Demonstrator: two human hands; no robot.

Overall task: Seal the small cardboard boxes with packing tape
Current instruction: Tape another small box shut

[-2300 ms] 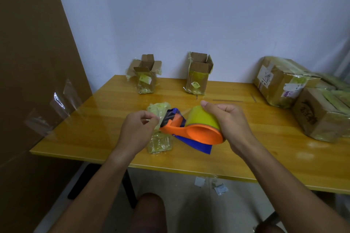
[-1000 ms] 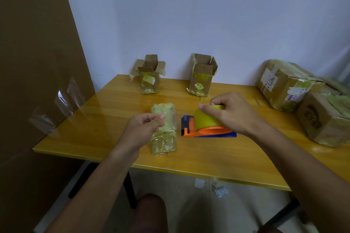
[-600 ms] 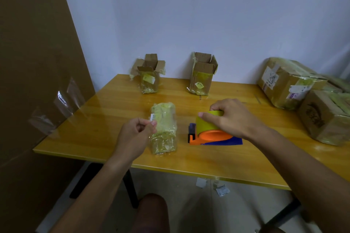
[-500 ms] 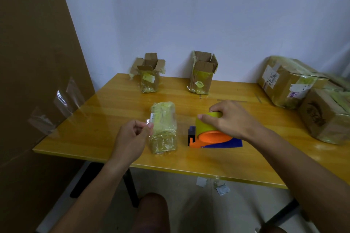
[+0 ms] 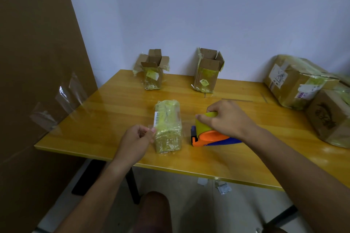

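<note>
A small box (image 5: 167,126) wrapped all over in yellowish tape lies on its side near the table's front edge. My left hand (image 5: 137,139) is just left of it, fingers curled, pinching a strip of clear tape against the box's left side. To the right an orange and blue tape dispenser (image 5: 210,134) with a yellow-green roll rests on the table. My right hand (image 5: 225,117) grips the roll from above. Two small cardboard boxes (image 5: 153,71) (image 5: 207,71) stand with flaps open at the back by the wall.
Larger taped cartons (image 5: 295,81) (image 5: 329,117) sit at the table's right end. The wooden table (image 5: 117,111) has a tall brown cardboard sheet (image 5: 37,62) on its left with clear tape strips stuck to it. Paper scraps lie on the floor below.
The dispenser came down from the air onto the table right of the wrapped box. My left hand slid from the box's top down to its left side.
</note>
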